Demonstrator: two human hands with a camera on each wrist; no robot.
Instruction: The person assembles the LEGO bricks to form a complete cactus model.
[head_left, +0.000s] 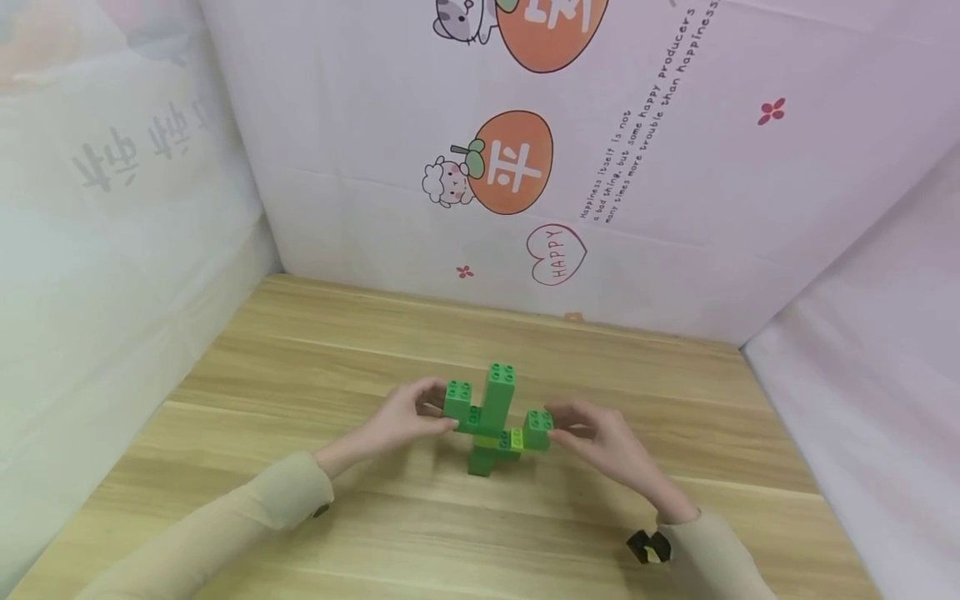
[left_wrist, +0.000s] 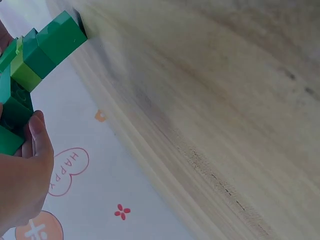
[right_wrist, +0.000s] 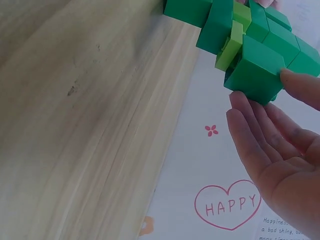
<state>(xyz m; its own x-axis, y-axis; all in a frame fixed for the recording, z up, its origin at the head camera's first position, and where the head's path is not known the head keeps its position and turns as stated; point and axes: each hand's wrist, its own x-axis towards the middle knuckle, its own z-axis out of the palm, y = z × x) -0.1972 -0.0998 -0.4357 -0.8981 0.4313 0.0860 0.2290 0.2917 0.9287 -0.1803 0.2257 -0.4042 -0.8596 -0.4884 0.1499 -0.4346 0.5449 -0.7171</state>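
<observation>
Both hands are pinching the green brick cactus (head_left: 491,421) mid-counter (head_left: 300,375): left hand (head_left: 405,417) gripping one arm, right hand (head_left: 592,433) the other. Uneven squeezing could be snapping arms off.

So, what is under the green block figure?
The green block figure stands on the wooden table; its bottom block touches the wood. Nothing else shows beneath it. The left hand and right hand hold its side arms.
</observation>
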